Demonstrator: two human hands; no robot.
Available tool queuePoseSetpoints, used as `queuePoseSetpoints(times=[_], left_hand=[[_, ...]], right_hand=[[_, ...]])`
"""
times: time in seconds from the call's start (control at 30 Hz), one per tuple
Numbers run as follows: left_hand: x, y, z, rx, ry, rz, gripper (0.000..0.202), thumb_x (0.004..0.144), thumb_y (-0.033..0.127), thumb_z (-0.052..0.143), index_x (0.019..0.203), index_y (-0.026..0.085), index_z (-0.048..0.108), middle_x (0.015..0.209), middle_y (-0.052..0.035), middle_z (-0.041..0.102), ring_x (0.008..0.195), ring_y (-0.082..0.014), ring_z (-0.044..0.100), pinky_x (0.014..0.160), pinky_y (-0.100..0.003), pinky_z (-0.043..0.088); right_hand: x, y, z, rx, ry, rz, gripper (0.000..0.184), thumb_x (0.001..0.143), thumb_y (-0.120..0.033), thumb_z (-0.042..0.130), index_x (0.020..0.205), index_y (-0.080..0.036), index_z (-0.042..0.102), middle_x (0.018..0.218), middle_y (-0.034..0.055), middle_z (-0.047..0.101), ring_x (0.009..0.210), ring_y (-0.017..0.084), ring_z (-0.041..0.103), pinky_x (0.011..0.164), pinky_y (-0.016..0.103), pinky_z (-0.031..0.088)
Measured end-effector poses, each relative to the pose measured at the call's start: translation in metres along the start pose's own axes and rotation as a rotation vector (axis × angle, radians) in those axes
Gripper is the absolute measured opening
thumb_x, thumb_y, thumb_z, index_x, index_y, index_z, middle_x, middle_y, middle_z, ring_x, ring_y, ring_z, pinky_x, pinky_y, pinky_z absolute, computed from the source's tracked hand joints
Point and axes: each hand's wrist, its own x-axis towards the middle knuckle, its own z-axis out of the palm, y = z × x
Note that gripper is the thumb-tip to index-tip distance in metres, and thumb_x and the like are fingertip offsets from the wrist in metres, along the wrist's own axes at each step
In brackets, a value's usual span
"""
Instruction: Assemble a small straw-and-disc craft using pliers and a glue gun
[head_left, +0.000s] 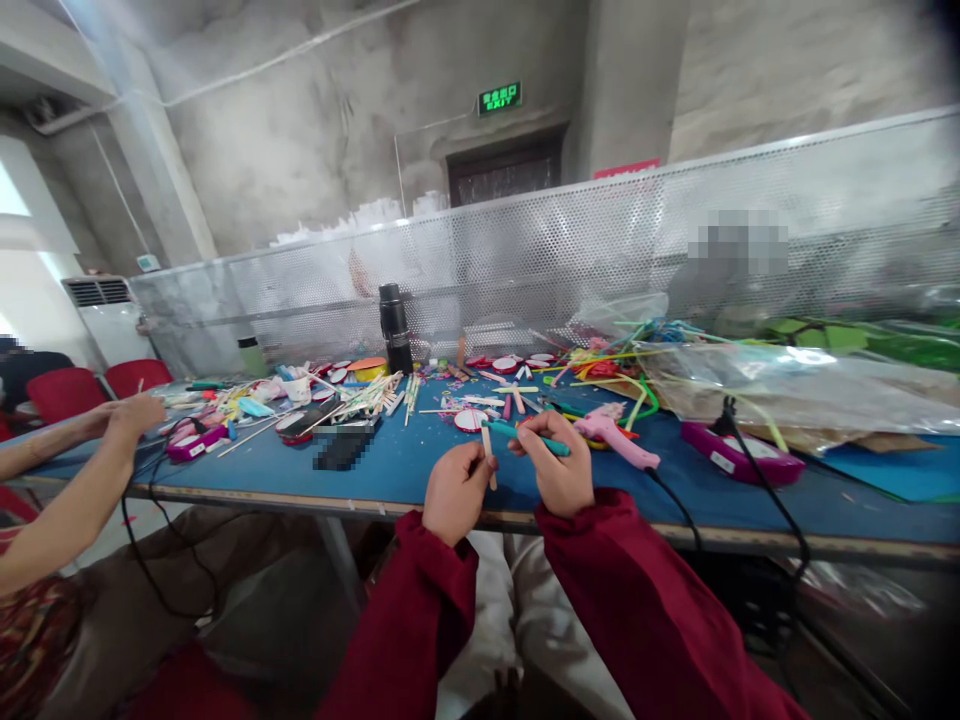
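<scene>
My left hand (pixel 456 490) pinches a flat wooden craft stick (pixel 487 438) upright between thumb and fingers, just over the table's front edge. In my right hand (pixel 561 468) is a teal pen (pixel 501 429), held in a writing grip. The pen's left end meets or nearly meets the upper part of the stick; I cannot tell whether they touch. Behind the stick lies a round white disc with a red rim (pixel 472 420). A pink glue gun (pixel 621 440) rests just right of my right hand, its black cord running off the front edge.
Loose craft sticks (pixel 375 397) and a black bottle (pixel 395 330) stand or lie on the blue table (pixel 405 470). At right are a purple device (pixel 739 455) with a black cord and plastic sheeting (pixel 840 385). Another person's arms (pixel 97 470) reach in at left. A perforated metal screen (pixel 525 260) closes the back.
</scene>
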Motion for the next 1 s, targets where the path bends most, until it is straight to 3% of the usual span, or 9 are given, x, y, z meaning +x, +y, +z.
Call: queuePoseSetpoints(times=[1.0], left_hand=[[0.0006,-0.0005,0.0023,-0.032,0.01,-0.035,0.025,0.093,0.03,0.053,0.072,0.018,0.058,0.071,0.0003,0.057,0.073,-0.0137,0.051,0.069,-0.026,0.034]], right_hand=[[0.0033,-0.0035,-0.001,0.016,-0.009,0.05,0.02,0.082,-0.035,0.067,0.07,-0.021,0.059,0.062,0.0002,0.065,0.057,0.017,0.064,0.056,0.028,0.052]])
